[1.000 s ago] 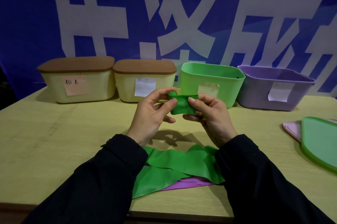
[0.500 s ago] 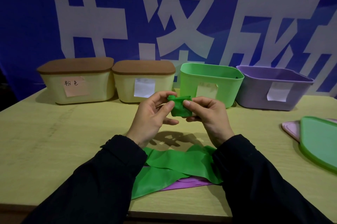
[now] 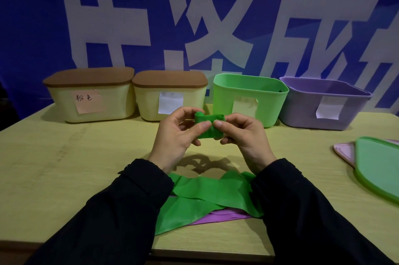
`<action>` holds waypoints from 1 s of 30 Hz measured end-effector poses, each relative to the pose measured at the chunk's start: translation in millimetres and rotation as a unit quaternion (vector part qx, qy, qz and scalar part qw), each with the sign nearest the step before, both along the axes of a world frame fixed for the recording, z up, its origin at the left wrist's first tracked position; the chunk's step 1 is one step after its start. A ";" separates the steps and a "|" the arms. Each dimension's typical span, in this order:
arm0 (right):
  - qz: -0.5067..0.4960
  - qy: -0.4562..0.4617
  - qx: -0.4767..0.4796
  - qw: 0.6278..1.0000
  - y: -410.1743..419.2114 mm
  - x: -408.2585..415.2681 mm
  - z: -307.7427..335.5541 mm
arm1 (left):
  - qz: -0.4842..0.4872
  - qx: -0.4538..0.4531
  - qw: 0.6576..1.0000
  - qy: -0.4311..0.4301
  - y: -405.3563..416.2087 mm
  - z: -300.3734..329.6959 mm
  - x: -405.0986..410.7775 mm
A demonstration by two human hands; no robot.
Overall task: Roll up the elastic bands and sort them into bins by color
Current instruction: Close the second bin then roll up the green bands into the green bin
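Left hand: my left hand (image 3: 177,135) pinches the left end of the green band roll (image 3: 209,124), thumb on the near face, fingers curled behind.
Right hand: my right hand (image 3: 243,135) pinches the right end the same way; the thumbs nearly meet.
Roll: held above the table (image 3: 54,167), in front of the green bin (image 3: 250,98).
Loose bands: green elastic band (image 3: 207,193) lies flat between my sleeves, over a purple elastic band (image 3: 222,217).
Bins: two lidded cream bins (image 3: 90,94) at left, one with a pink label; open purple bin (image 3: 323,105) at right.
Lids: green lid (image 3: 380,167) over a pink lid (image 3: 343,150), far right.
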State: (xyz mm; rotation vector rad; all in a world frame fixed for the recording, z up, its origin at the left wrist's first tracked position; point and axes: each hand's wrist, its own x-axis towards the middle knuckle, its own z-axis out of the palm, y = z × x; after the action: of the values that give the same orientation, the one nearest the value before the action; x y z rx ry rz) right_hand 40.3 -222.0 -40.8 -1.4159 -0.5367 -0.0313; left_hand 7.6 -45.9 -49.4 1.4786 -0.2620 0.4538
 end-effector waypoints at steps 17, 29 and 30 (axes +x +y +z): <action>-0.023 -0.027 -0.002 0.999 4.1 2.3 -4.4 | -0.046 0.030 0.998 -0.006 -4.0 -2.0 -0.2; -0.037 -0.057 -0.014 0.998 5.3 6.0 -8.2 | -0.005 0.071 0.997 -0.020 -1.8 -4.4 2.9; -0.047 -0.073 -0.023 0.996 6.0 5.8 -9.7 | -0.001 0.077 0.997 -0.024 -2.6 -4.7 2.8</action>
State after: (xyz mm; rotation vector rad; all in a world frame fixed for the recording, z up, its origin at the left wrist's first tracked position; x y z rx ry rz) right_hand 46.1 -216.0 -50.5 -1.4910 -0.5939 -0.2017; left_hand 10.4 -48.5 -54.1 1.6197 -0.3423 0.4756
